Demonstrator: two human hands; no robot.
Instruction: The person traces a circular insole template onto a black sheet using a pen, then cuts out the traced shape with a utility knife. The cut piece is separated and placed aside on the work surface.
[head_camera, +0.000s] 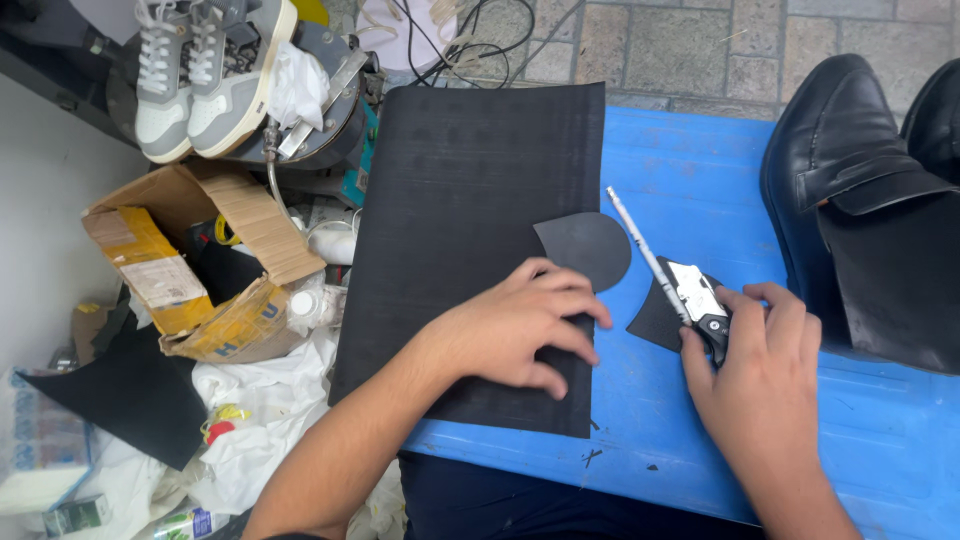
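Rubber sheet (450, 200), black and roughly rectangular, lies flat on the blue counter (700, 180) with its left part hanging past the counter edge over the clutter below. Its long axis runs away from the person, near edge toward the lap, far edge toward the paved floor (680, 40).

Left hand (515, 325) lies palm down on the sheet's near right corner, fingers (570, 310) spread and flat, pressing rather than gripping anything.

Right hand (760, 370) is closed around a utility knife (690, 295) (silver body, black grip); the long thin blade points up and to the left, away from the person, tip ending over bare counter just right of the sheet's right edge.

Key relation: a dark rounded cut-out piece (590, 245) sits at the sheet's right edge, just beyond the left fingertips and just left of the blade. A second small dark piece (655, 320) lies under the knife, touching the right hand. The blade's axis runs roughly alongside the sheet's right edge, slanted slightly toward it. The right hand is nearer the rounded piece's right side; the left hand is nearer its lower edge. Whether the rounded piece is fully free of the sheet cannot be told.

Also present: black leather shoes (850, 170) at the counter's right end, grey and white sneakers (200, 70) on a machine at top left, an open cardboard box (190, 270) and white rags (260, 400) on the floor at left.
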